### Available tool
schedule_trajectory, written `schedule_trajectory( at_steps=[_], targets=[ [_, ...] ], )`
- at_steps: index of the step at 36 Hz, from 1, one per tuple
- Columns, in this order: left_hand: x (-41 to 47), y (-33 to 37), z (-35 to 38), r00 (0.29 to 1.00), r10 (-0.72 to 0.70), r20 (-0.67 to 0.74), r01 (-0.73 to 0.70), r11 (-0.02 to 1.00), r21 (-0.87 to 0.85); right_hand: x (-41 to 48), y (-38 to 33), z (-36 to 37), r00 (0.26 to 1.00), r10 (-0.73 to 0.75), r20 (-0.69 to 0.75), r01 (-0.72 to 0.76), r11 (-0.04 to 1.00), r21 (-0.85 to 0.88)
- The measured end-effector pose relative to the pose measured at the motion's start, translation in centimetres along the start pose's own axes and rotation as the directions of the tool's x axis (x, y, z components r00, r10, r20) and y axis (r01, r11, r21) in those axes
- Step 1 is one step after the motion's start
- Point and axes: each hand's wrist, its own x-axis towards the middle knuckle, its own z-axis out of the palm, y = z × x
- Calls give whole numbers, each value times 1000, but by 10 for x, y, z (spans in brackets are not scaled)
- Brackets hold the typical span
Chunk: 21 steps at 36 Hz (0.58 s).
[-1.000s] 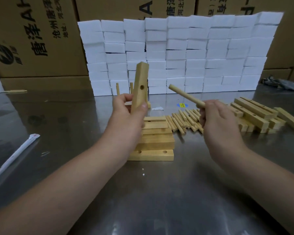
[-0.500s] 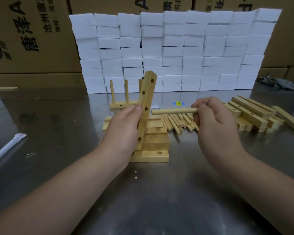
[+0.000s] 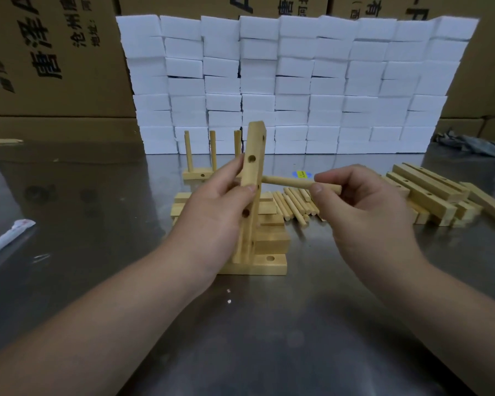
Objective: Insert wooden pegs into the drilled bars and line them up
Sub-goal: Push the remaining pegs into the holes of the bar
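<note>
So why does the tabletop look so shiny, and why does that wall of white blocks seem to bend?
Head view: the metal table mirrors the cardboard boxes and throws soft glare; the wide-angle lens bows the white block wall outward at the edges; the left hand, upright drilled bar, peg and right hand are fairly sharp, with dim shadows beneath the forearms.

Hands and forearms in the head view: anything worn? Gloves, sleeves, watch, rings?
Nothing worn that shows. The left hand and right hand are bare, no gloves, no rings visible on the fingers in view. Both forearms are bare to the frame edge: no sleeves, cuffs, watch or wristband. Nails short and unpainted. No markings or tape.
</note>
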Motion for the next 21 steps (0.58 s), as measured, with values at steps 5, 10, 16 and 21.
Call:
schedule_trajectory(
  at_steps=[5, 10, 16, 21],
  targets=[
    [-2, 1, 0, 1000, -14, 4, 14, 1000, -7, 2, 1, -1, 999, 31, -42, -29, 999, 46],
    [-4, 3, -2, 998, -61, 13, 61, 996, -71, 3, -2, -5, 998, 9, -66, -7, 999, 38],
    [-1, 1, -2, 997, -33, 68, 30, 998, 47, -2, -4, -4, 994, -112, -3, 112, 993, -40],
    [-2, 0, -1, 995, -49, 87, 46, 999, 29, -1, 2, -4, 989, -145, 9, 145, 987, -61]
  ],
)
